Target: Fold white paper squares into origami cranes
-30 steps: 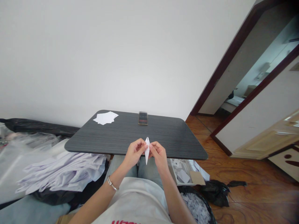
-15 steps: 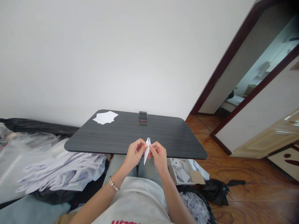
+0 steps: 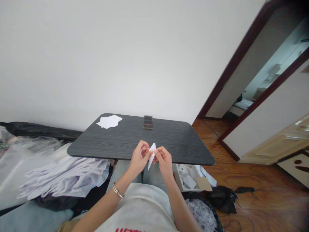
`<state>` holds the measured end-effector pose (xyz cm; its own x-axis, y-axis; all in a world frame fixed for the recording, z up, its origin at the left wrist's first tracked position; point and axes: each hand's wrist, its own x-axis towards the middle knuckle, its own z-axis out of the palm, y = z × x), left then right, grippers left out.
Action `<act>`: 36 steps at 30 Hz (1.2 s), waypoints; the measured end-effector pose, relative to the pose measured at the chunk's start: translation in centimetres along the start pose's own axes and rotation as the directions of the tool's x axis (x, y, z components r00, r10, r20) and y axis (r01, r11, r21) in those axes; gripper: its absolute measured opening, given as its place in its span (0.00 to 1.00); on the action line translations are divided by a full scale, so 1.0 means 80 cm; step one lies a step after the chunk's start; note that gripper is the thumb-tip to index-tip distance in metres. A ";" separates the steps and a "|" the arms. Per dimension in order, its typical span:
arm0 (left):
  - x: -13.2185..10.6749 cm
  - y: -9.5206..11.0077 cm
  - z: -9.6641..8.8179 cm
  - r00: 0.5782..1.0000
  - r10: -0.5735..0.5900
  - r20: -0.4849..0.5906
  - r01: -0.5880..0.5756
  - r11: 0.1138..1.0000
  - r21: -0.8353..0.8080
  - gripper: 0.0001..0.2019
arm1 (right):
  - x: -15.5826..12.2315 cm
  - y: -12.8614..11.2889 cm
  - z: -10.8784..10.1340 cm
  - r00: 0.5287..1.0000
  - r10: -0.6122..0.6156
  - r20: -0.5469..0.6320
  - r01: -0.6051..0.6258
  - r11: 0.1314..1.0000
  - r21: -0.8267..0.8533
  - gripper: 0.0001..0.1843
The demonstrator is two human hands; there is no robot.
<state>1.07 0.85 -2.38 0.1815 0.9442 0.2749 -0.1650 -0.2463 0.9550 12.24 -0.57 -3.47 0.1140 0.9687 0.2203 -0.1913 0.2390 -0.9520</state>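
Note:
A small folded piece of white paper (image 3: pixel 152 157), narrow and pointed at both ends, is held upright over the front edge of the dark table (image 3: pixel 113 141). My left hand (image 3: pixel 140 156) grips its left side, the thumb pressed against the paper and the index finger curled just above. From the other side, my right hand (image 3: pixel 163 158) pinches the paper between thumb and fingers. Part of the fold is covered by my fingertips.
Several white paper sheets (image 3: pixel 109 121) lie at the table's far left, and a phone-like device (image 3: pixel 148 122) stands at the back. A heap of white cloth (image 3: pixel 65 175) is at left. A box of papers (image 3: pixel 180 180) and a bin of scraps (image 3: pixel 201 214) sit at right.
My left index finger has lifted slightly off the paper while the thumb stays on it. The paper's two upper points now look pressed together. My right hand has barely moved.

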 end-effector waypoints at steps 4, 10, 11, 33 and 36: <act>-0.002 -0.003 0.000 0.996 -0.004 0.086 -0.001 0.998 0.058 0.11 | 0.003 0.001 -0.005 0.999 0.003 0.041 -0.002 1.000 -0.012 0.13; -0.003 -0.001 0.000 0.992 -0.017 0.123 0.004 0.995 0.104 0.12 | 0.005 0.004 -0.012 0.999 0.012 0.033 -0.010 0.999 -0.042 0.15; -0.003 -0.001 0.001 0.992 -0.023 0.122 0.011 0.995 0.099 0.12 | 0.005 0.004 -0.011 1.000 0.009 0.017 -0.008 0.999 -0.045 0.16; -0.001 0.000 0.000 0.984 -0.122 0.128 0.115 0.992 0.056 0.19 | 0.002 0.006 -0.005 0.999 0.030 -0.044 -0.029 0.999 0.029 0.16; -0.001 -0.005 0.000 0.987 -0.118 0.110 0.118 0.993 0.011 0.19 | 0.003 0.005 -0.005 0.998 0.024 -0.051 -0.021 0.999 0.040 0.16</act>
<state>1.11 0.91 -2.79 0.3048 0.9370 0.1704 -0.1316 -0.1358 0.9820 12.60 -0.28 -3.90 0.1589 0.9695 0.1867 -0.2327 0.2206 -0.9472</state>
